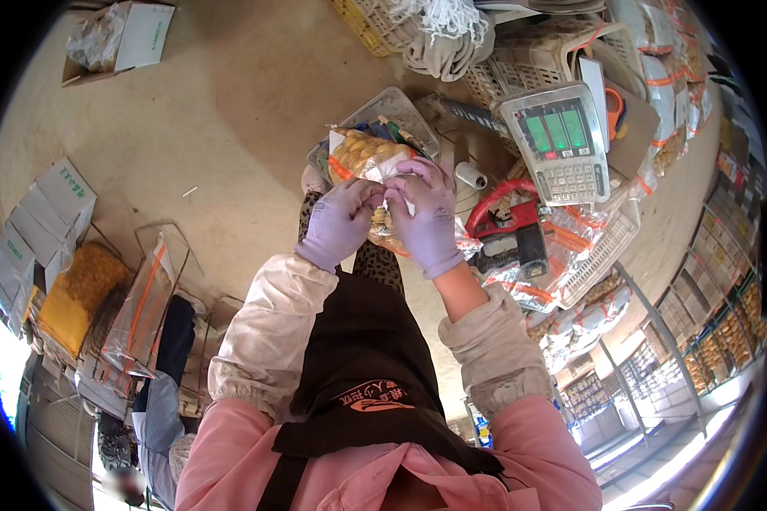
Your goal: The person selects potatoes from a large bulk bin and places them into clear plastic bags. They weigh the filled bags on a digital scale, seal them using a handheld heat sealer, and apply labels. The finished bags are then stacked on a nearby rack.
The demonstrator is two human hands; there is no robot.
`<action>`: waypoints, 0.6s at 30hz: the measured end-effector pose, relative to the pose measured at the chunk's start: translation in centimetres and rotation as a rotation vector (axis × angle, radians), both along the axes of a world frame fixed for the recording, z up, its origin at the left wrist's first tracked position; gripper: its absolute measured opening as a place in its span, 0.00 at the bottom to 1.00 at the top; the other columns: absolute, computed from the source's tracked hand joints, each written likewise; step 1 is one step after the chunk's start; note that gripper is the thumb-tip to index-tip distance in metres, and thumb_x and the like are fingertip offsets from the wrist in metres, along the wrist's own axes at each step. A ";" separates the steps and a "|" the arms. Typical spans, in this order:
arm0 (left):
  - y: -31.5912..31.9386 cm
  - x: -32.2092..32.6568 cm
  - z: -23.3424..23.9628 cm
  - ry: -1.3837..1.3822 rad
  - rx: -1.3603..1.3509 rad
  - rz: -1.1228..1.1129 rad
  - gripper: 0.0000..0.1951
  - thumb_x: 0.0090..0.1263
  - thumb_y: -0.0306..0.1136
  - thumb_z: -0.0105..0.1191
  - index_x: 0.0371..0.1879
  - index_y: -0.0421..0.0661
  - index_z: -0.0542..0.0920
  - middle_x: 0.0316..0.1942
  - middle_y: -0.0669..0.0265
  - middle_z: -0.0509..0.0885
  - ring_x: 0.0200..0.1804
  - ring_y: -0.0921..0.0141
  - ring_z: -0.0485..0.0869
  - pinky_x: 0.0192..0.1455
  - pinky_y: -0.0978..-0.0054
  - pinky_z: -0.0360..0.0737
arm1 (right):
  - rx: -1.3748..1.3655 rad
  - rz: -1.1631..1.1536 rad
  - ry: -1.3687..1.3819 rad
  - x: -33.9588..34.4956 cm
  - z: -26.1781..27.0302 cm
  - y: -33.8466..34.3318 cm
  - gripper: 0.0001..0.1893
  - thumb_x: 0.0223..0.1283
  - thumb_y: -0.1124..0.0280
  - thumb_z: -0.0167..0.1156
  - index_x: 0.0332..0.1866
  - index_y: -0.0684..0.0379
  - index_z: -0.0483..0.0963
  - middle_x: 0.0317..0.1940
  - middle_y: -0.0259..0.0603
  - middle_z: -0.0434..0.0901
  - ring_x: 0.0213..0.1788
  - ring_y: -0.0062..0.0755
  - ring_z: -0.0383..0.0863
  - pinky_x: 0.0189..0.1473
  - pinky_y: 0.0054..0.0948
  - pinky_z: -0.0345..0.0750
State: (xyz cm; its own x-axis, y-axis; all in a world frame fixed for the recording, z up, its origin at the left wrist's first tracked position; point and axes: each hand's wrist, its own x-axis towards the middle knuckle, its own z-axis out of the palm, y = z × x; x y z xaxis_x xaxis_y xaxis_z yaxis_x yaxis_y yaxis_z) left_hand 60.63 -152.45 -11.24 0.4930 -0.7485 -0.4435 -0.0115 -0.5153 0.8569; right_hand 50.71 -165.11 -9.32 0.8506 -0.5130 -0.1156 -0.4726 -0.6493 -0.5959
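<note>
My left hand (339, 223), in a thin lilac glove, pinches the gathered plastic of a clear bag (364, 153) with orange stripes. Against it, the fingertips of my right hand (429, 214), gloved the same way, grip the same plastic. Yellowish, rounded pieces fill the bag; what they are is hard to tell. My fingers cover the exact spot being pinched. Under and behind the bag is a grey plastic tub (393, 99) with assorted items inside. A cone of white thread (471, 175) lies just right of my right hand.
A red-handled power tool (505, 211), perhaps a bag sewing machine, rests on striped plastic bags (572, 233) in a pale crate (607, 259). Above it stands a digital scale (557, 144), with orange-handled scissors (613, 112) beside it. Cartons (54, 211) and a person (160, 409) are at left.
</note>
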 end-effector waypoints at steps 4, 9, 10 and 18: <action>0.1 -0.1 -0.5 0.059 -0.028 0.057 0.08 0.65 0.24 0.53 0.41 0.41 0.80 0.33 0.55 0.82 0.37 0.60 0.82 0.40 0.67 0.77 | 0.233 -0.111 0.041 -0.6 -0.7 -0.3 0.07 0.51 0.76 0.63 0.37 0.58 0.81 0.50 0.39 0.74 0.54 0.41 0.71 0.59 0.36 0.68; 0.0 -0.2 -0.8 0.201 -0.004 0.133 0.10 0.64 0.22 0.52 0.44 0.39 0.81 0.34 0.60 0.82 0.35 0.67 0.83 0.41 0.74 0.78 | 0.358 -0.169 -0.013 -1.1 -1.6 -0.2 0.10 0.52 0.82 0.61 0.40 0.61 0.81 0.50 0.42 0.72 0.54 0.36 0.72 0.55 0.30 0.73; 0.0 -0.2 -0.8 0.213 -0.005 0.131 0.11 0.64 0.22 0.52 0.45 0.39 0.80 0.36 0.61 0.82 0.36 0.66 0.82 0.42 0.74 0.78 | 0.394 -0.188 -0.018 -1.1 -1.5 -0.2 0.10 0.52 0.82 0.60 0.40 0.62 0.81 0.51 0.43 0.72 0.55 0.35 0.72 0.55 0.29 0.74; -1.0 -0.6 -1.6 -0.327 -0.091 0.107 0.18 0.60 0.30 0.60 0.51 0.43 0.80 0.45 0.61 0.80 0.49 0.61 0.78 0.49 0.66 0.76 | 0.442 -0.322 -0.056 -1.0 -0.1 -0.2 0.07 0.52 0.71 0.65 0.38 0.57 0.82 0.47 0.42 0.75 0.53 0.42 0.72 0.58 0.38 0.67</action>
